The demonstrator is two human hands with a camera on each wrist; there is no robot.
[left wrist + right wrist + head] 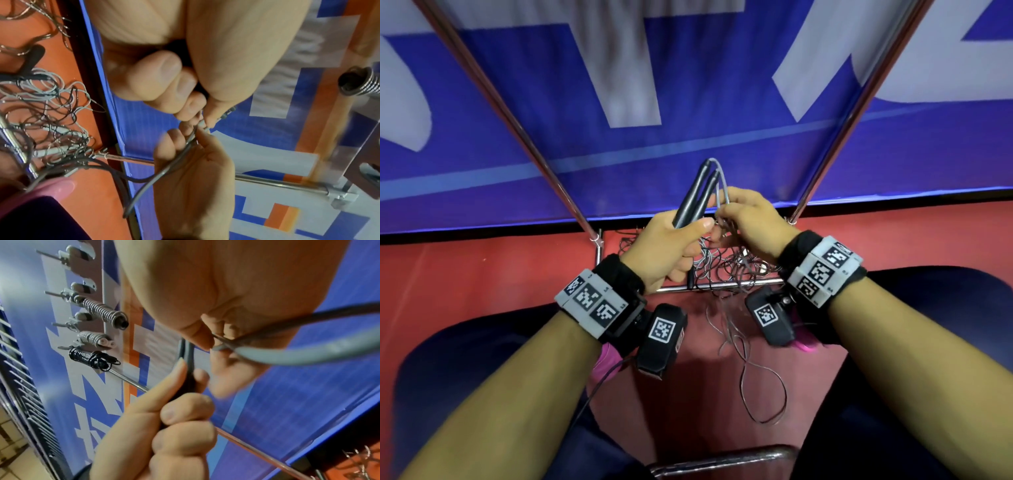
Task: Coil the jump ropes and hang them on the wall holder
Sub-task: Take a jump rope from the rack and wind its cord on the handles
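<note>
Jump rope handles point(693, 197), two dark ones gripped together in the left hand point(667, 248), right hand point(751, 219) pinching the grey cord point(723, 186) just beside them, tangled ropes point(726, 270) on the red floor point(482, 274) below, coiled ropes point(102, 311) on the wall holder point(82, 264)

**Matt handles, shiny steel**

The handles point(693, 197) look like matt dark plastic. The cord point(287, 359) is smooth, grey and plastic-coated. The poles point(517, 126) are polished metal. The banner point(688, 85) shows a fine woven texture, and the red floor point(482, 274) is smooth.
</note>
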